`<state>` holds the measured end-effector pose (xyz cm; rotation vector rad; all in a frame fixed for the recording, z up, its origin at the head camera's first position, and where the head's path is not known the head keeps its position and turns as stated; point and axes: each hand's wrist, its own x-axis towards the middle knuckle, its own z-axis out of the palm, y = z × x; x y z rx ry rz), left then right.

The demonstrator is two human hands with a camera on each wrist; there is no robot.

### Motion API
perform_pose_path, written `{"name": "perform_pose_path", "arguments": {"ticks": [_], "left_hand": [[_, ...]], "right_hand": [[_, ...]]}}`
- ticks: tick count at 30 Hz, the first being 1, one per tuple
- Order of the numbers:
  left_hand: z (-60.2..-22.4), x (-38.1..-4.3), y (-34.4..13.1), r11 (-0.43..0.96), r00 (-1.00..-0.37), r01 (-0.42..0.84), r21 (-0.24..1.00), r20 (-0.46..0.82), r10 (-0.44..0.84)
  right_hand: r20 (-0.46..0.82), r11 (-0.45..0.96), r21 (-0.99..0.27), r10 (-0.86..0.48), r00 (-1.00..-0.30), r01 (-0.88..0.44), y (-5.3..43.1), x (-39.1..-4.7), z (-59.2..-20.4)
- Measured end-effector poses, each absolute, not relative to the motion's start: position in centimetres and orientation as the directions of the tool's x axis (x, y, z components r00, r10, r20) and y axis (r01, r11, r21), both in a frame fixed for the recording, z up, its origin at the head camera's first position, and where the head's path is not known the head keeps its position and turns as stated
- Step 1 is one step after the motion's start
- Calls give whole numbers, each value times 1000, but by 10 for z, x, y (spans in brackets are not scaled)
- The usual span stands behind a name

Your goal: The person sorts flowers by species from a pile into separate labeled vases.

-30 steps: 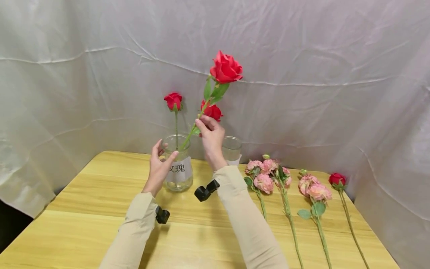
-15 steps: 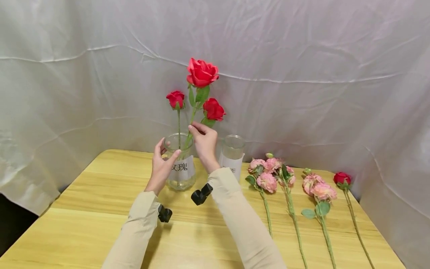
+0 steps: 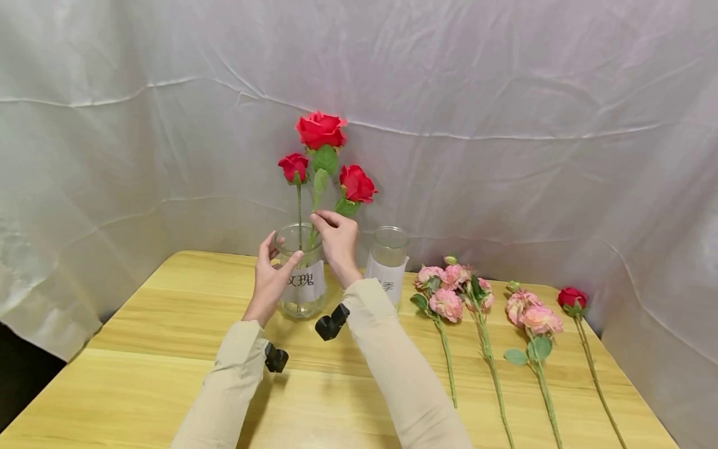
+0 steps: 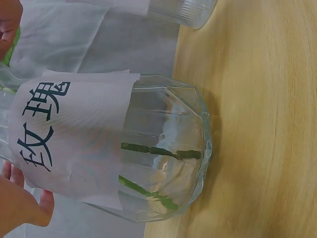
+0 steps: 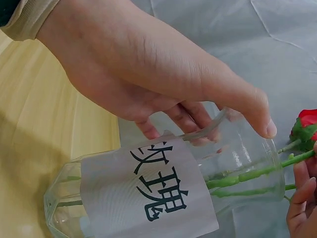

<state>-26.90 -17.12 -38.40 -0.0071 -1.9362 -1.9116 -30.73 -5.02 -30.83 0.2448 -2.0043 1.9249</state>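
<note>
My left hand (image 3: 268, 280) grips a clear glass vase (image 3: 300, 307) by its upper left side. In the right wrist view its thumb lies along the rim, and its fingers curve round the far side. Above the vase mouth, my right hand (image 3: 339, 244) pinches the green stem of a large red rose (image 3: 322, 130), whose lower stem is inside the glass. A smaller red rose (image 3: 294, 167) stands upright in the vase, and another red rose (image 3: 357, 184) leans right. The vase's white label (image 4: 74, 139) bears black characters. Stem ends (image 4: 188, 154) show near its bottom.
A second glass jar (image 3: 391, 240) with a white label stands just right of the vase. Several pink flowers (image 3: 447, 304) and a red rose (image 3: 573, 297) lie on the wooden table (image 3: 168, 374) at right. A grey cloth (image 3: 505, 75) hangs behind.
My right hand has moved left and down with the large rose, whose bloom is lower and over the vase and whose stem is more upright. My left hand keeps its hold on the vase.
</note>
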Motion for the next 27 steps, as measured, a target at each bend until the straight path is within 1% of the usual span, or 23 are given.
{"name": "perform_pose_path", "arguments": {"ticks": [5, 8, 15, 21, 27], "left_hand": [[-385, -270, -171, 59, -915, 285, 957, 289, -280], [-386, -271, -170, 56, -918, 280, 958, 284, -276], [-386, -272, -167, 53, -914, 287, 956, 290, -282], [-387, -274, -168, 50, -919, 283, 958, 286, -273], [-387, -276, -169, 52, -917, 287, 956, 290, -274]], "right_hand": [[386, 142, -919, 133, -913, -367, -50, -310, -309], [392, 162, -915, 137, -910, -370, -49, -310, -310], [375, 64, -927, 148, -915, -370, -48, -312, -314], [369, 6, -928, 144, -918, -372, -47, -313, -316], [386, -4, -921, 104, -916, -389, -43, -311, -316]]}}
